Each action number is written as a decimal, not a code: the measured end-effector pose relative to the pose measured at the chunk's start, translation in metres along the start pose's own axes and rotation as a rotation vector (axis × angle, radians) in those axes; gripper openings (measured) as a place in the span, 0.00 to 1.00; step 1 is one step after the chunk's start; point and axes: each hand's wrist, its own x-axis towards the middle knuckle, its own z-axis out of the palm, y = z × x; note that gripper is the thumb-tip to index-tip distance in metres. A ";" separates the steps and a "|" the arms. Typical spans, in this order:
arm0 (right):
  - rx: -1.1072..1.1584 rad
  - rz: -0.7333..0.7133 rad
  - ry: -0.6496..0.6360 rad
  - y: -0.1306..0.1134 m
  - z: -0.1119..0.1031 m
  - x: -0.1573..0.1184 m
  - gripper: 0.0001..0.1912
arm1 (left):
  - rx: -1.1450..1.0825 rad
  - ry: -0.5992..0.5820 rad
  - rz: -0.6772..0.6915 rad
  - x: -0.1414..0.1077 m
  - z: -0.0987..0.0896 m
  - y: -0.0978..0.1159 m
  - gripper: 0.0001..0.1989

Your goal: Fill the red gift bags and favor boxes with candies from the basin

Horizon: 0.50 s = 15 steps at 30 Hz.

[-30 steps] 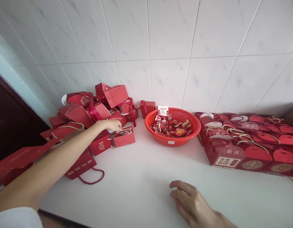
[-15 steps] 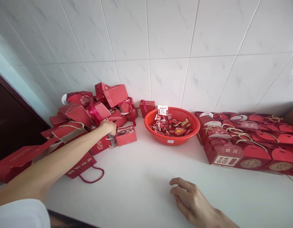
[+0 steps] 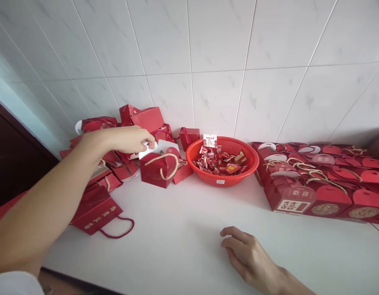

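Observation:
My left hand (image 3: 134, 140) pinches the upper flap of a red gift box (image 3: 154, 170) with a beige rope handle, held in front of the pile of red boxes (image 3: 148, 118). The box's white inside shows at its top. My right hand (image 3: 247, 252) hangs over the white table with its fingers apart and slightly curled, holding nothing. Between the pile and the boxes on the right sits a red plastic basket (image 3: 222, 181) of small red-wrapped sweets (image 3: 220, 162), with a white card (image 3: 210, 140) at its back edge.
Rows of red boxes (image 3: 326, 209) with rope handles stand on the right. A red bag (image 3: 99, 211) with a dark red cord handle lies at the front left. The white table (image 3: 177, 241) meets a tiled wall (image 3: 220, 98) behind.
My left hand has risen and moved slightly right, lifting a rope-handled box out of the pile. The red bag at the front left has shifted a little. My right hand is nearly unmoved.

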 end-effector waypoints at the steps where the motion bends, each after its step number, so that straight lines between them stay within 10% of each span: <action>1: 0.018 0.010 0.012 0.000 -0.001 0.002 0.14 | -0.003 -0.058 0.029 -0.005 -0.004 0.008 0.19; 6: 0.021 0.098 0.211 0.003 -0.016 0.010 0.16 | -0.170 -0.137 0.310 -0.023 0.008 0.056 0.17; 15: -0.145 -0.021 0.385 0.003 -0.039 0.012 0.26 | -0.185 -0.067 0.927 -0.019 0.092 0.132 0.26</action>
